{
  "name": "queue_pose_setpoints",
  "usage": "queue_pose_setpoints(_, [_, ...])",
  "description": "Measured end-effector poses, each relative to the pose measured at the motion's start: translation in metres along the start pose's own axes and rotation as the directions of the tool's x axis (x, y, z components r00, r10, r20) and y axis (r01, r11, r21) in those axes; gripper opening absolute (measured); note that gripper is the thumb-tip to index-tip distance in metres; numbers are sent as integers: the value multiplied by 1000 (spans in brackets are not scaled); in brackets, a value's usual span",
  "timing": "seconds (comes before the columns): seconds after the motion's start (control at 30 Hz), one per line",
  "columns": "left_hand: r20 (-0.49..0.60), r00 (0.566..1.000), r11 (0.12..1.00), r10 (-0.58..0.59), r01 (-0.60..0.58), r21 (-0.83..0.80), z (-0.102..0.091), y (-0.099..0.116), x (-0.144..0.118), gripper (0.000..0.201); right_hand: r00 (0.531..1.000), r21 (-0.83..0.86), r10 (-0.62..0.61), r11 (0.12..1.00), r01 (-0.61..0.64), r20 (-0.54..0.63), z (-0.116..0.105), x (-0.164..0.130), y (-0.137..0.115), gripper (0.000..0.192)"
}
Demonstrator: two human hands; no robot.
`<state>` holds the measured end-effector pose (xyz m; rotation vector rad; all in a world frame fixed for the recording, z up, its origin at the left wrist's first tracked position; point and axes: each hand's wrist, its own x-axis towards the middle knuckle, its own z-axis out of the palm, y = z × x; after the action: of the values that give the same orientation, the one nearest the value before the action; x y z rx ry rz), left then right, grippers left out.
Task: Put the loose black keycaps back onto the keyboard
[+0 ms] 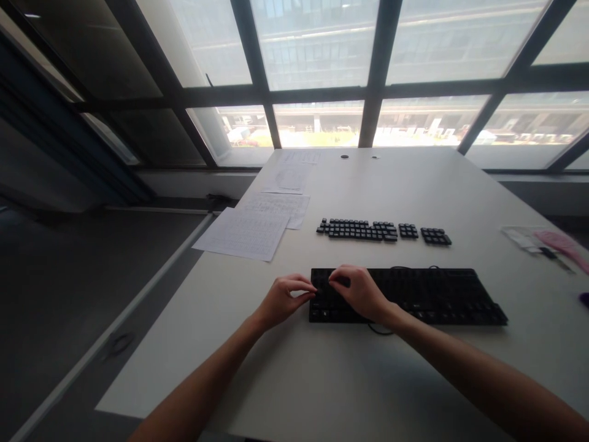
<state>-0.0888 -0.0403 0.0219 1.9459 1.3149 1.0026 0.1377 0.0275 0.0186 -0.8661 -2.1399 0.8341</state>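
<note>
A black keyboard lies on the white table in front of me; its front row still carries keycaps, while much of its upper area looks dark and bare. At its left edge, my left hand is closed in a pinch, thumb and fingertips meeting at the rim. My right hand is over the left part of the keyboard, thumb and index finger pinched together. Whatever either pinch holds is too small to make out. Behind the keyboard, loose black keycaps stand in rows, grouped in blocks.
Printed paper sheets lie on the table at the left. To the right are a clear plastic bag and a pink item. A cable shows under the keyboard's front edge. Windows rise beyond the table.
</note>
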Motion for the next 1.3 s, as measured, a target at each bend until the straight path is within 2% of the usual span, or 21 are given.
queue_pose_setpoints(0.13, [38,999,999,20,-22,32,3,-3,-1,8,1000,41,17,999,-18,11,9,-18,2,13])
queue_pose_setpoints(0.43, [20,995,991,102,-103,79,7,-7,-2,11,999,32,-40,999,40,-4,16,-24,8,13])
queue_pose_setpoints(0.6, [46,990,982,133,-138,128,8,-6,-3,12,998,25,-56,998,56,-3,18,-26,9,12])
queue_pose_setpoints(0.87, [140,964,868,226,-265,420,8,1,-6,23,990,-37,-138,990,138,1,22,-27,11,10])
queue_pose_setpoints(0.97, [175,958,837,228,-284,467,6,5,-5,23,981,-80,-194,977,195,25,23,-27,9,10])
queue_pose_setpoints(1.1, [196,956,810,217,-289,510,5,10,-5,14,962,-150,-261,951,271,84,23,-26,7,16])
queue_pose_setpoints(1.3, [202,953,777,225,-301,553,9,9,-9,13,949,-188,-286,933,307,131,20,-26,3,19])
